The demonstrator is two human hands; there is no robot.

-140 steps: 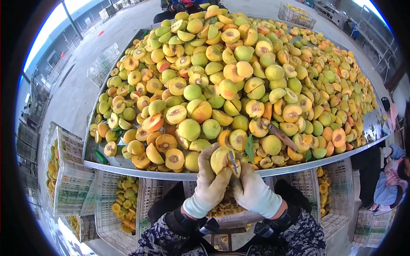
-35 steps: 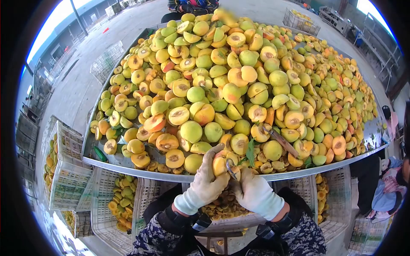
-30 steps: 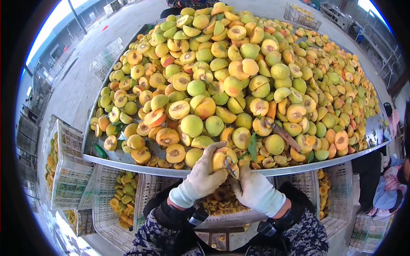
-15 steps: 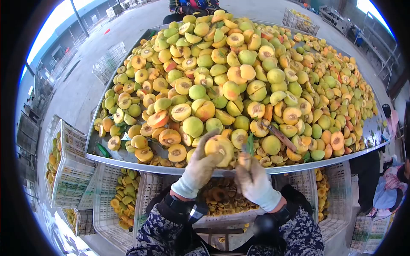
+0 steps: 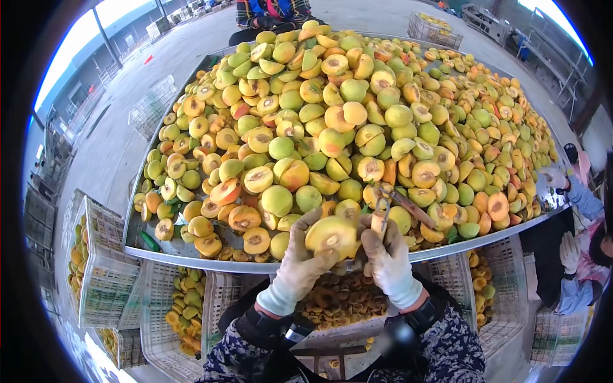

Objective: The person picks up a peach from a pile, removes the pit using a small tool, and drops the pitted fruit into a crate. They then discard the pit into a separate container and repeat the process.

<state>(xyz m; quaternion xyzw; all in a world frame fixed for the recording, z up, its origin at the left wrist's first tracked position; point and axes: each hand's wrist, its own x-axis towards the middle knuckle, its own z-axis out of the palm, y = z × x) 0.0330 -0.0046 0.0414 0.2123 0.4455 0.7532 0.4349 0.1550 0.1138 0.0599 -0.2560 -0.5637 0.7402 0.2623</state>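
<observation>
My gloved left hand (image 5: pixel 296 267) is closed around a halved yellow peach (image 5: pixel 331 239), its cut face and brown pit area turned toward me. Close beside it, my gloved right hand (image 5: pixel 387 263) grips a small pitting tool (image 5: pixel 379 222) with a pale wooden handle. The tool's looped metal end points up and away from me, over the piled fruit. Both hands are above the near rim of a metal table (image 5: pixel 268 265) heaped with peach halves (image 5: pixel 294 173). A brown-handled tool (image 5: pixel 415 210) lies on the fruit just beyond my right hand.
Below the rim, a crate between my arms holds brownish peach scraps (image 5: pixel 345 300). Plastic crates of peaches (image 5: pixel 188 306) stand left and right. A co-worker's gloved hand (image 5: pixel 569 253) shows at the right; another person (image 5: pixel 274 16) sits across the table. A green object (image 5: pixel 149 241) lies at the left corner.
The view has shifted slightly. My right hand has turned the tool so its metal end points up and away. My left hand still holds the peach half. The co-worker's hands have come into view at right.
</observation>
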